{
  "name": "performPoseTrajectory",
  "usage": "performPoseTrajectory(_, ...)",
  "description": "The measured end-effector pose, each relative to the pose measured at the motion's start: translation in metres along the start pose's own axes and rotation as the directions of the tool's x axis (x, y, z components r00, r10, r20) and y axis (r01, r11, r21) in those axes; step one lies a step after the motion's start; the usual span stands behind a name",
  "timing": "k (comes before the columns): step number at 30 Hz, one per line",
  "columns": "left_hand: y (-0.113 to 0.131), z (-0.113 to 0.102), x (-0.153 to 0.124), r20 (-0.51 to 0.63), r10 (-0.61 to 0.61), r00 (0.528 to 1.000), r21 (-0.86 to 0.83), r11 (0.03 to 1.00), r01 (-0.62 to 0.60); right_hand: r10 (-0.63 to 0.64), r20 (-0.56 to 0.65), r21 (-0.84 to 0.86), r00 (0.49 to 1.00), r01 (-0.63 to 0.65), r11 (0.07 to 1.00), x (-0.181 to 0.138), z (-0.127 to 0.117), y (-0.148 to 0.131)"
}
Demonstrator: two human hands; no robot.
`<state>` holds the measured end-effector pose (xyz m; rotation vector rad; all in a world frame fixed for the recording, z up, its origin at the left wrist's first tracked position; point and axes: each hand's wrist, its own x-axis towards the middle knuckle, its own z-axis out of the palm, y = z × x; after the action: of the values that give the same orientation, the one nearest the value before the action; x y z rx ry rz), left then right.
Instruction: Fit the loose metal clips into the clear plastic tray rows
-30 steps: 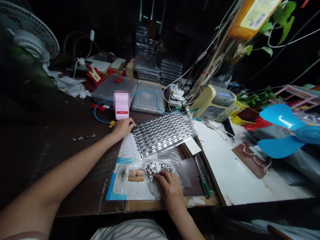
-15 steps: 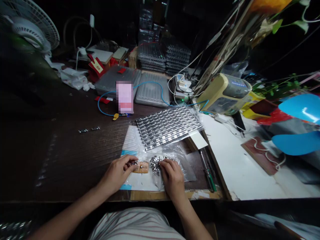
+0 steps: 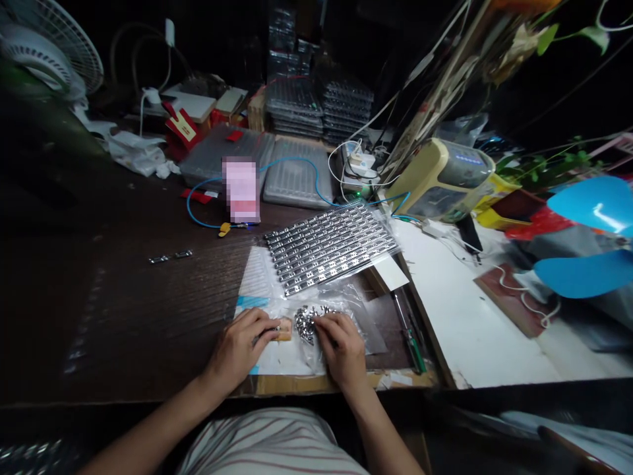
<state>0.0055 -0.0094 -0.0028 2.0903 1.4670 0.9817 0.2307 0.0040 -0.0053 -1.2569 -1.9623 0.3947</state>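
Note:
My left hand [image 3: 247,341] is closed, its thumb and fingertips together over the left part of a small wooden block [image 3: 285,329]. What its fingers hold is hidden. My right hand [image 3: 343,344] rests on a clear plastic bag [image 3: 312,360], fingertips pinched at the edge of a pile of small shiny metal parts [image 3: 304,324]. Anything between those fingertips is too small to make out. Beyond both hands lies a tray of metal strips in rows [image 3: 331,247], tilted slightly across the table.
A green-handled screwdriver [image 3: 414,349] lies right of my right hand. Two loose metal pieces [image 3: 171,256] sit on the dark table at left. Behind the tray are a phone-like pink panel [image 3: 241,190], a blue cable [image 3: 316,173] and stacked plastic trays [image 3: 294,109].
My left hand has moved right, so its fingers now cover more of the wooden block. My right hand stays at the metal parts. The whole view has shifted slightly.

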Motion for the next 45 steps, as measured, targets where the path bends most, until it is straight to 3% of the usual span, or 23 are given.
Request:
performPoseTrajectory(7,0.001,0.001,0.002,0.033,-0.024,0.999,-0.008,1.000,0.024,-0.012,0.022,-0.081,1.000,0.014,0.997,0.006,-0.001,-0.014)
performPoseTrajectory(14,-0.002,-0.004,0.003,-0.099,-0.167,0.981,-0.141,0.978,0.152,-0.039,0.165,-0.176,0.985,0.068,0.982,0.021,0.028,-0.046)
performPoseTrajectory(22,-0.003,-0.004,0.004,-0.091,-0.161,0.983,-0.156,0.977,0.146,-0.047,0.198,-0.218,0.979,0.091,0.972,0.021,0.040,-0.050)
performPoseTrajectory(25,-0.003,-0.004,0.003,-0.091,-0.160,0.983,-0.151,0.978,0.145,-0.033,0.205,-0.239,0.978,0.082,0.968,0.021,0.025,-0.045)
performPoseTrajectory(28,-0.003,-0.005,0.003,-0.096,-0.167,0.981,-0.145,0.978,0.152,-0.016,0.235,-0.294,0.972,0.086,0.952,0.019,-0.009,-0.032)
performPoseTrajectory(33,-0.003,-0.005,0.003,-0.066,-0.167,0.984,-0.139,0.978,0.157,-0.068,0.428,-0.297,0.901,0.212,0.931,0.006,-0.056,-0.013)
performPoseTrajectory(40,-0.004,-0.005,0.003,-0.069,-0.171,0.983,-0.134,0.978,0.160,-0.124,0.533,-0.250,0.837,0.296,0.922,0.016,-0.055,-0.016)
performPoseTrajectory(45,-0.005,-0.004,0.002,-0.066,-0.163,0.984,-0.132,0.979,0.153,-0.181,0.465,-0.270,0.866,0.334,0.903,0.046,-0.064,-0.023)
